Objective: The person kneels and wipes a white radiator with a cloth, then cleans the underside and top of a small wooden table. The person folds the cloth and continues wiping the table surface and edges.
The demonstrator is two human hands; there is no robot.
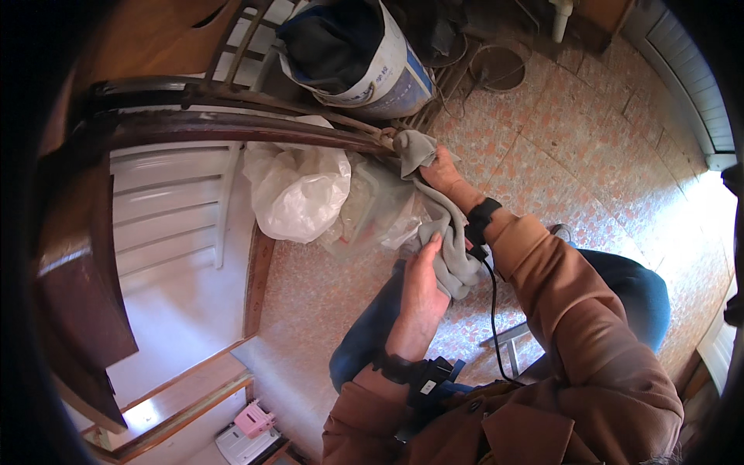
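A grey cloth (450,250) hangs between my two hands. My right hand (444,171) grips its upper part and presses it against the end of a dark wooden rail (261,129). Lower down, my left hand (427,279) holds the bunched hanging part, thumb on top. Below the rail, left of the cloth, are a white plastic bag (302,197) and clear plastic bags (372,203). Both wrists wear black straps with devices, and a black cable runs down from the right one.
A white bucket (389,87) stuffed with dark fabric stands beyond the rail. Behind it, a small round container (498,68) sits on the tiled floor (558,139). A white slatted rack (168,203) is at left. A metal stool leg (511,354) shows near my knees. A pink plastic item (254,418) lies lower left.
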